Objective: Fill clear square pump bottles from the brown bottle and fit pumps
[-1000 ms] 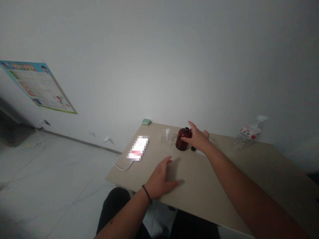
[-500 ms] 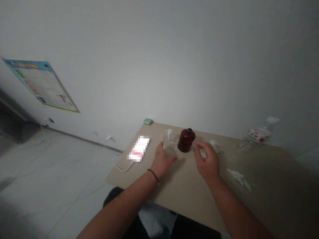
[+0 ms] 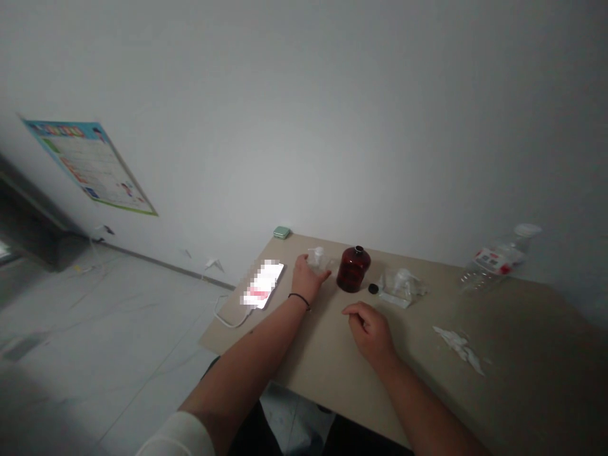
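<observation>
Beige counter carries the dark-red bottle far centre; left of it, the left hand has reached farther, spread wide by the white pump; the right hand, loosely curled, contents unclear, has drawn nearer.

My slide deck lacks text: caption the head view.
Left hand at a clear-and-white item, right hand loosely curled before a reddish-brown bottle.

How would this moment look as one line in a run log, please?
left hand: at white pump | right hand: loosely curled | dark red bottle: upright, uncapped | black cap: beside bottle
</observation>
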`<state>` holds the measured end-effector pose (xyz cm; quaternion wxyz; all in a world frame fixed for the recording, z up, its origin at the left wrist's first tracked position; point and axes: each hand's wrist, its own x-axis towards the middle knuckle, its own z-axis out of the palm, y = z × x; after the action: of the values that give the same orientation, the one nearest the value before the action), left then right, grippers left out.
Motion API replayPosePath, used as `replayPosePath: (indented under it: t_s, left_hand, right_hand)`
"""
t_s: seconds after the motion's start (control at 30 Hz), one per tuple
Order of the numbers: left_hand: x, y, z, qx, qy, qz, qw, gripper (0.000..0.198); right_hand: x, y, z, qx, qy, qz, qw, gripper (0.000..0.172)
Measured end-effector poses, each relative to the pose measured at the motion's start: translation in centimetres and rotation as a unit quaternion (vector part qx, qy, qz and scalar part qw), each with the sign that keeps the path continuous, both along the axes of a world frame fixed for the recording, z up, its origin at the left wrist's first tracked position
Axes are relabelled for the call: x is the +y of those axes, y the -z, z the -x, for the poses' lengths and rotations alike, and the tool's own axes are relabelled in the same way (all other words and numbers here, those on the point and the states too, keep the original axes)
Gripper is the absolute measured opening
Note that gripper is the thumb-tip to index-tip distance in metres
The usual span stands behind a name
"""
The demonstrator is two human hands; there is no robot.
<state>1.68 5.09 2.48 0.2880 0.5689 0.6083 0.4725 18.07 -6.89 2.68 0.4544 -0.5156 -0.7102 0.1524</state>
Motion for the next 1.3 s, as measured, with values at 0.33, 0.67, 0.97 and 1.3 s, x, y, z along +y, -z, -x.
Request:
replayPosePath:
  t_s: [0.33,0.67,0.97,1.3]
  left_hand:
    - [-11.4,-0.1,5.1,-0.020,0.228,-0.006,0.973,0.086]
    - [-14.5,1.7,6.1,-0.107,0.354,-0.007,0.929,0.067]
    - [-14.4,1.4,6.2,-0.132,0.399,0.004,0.907,0.071]
    - [-14.5,1.6,6.3,-0.126,0.396,-0.017,0.910,0.071]
  right_hand:
    - [-0.9,-2.3,1.7,0.073,-0.030,0.117,0.990,0.038]
    - [-3.7,-4.2,4.1,-0.123,-0.016,0.217,0.968,0.018]
    - [-5.3,-6.0,3.4,-0.184,-0.090,0.170,0.964,0.005]
    - [-5.7,-6.3,4.0,-0.195,-0.029,0.224,0.954,0.025]
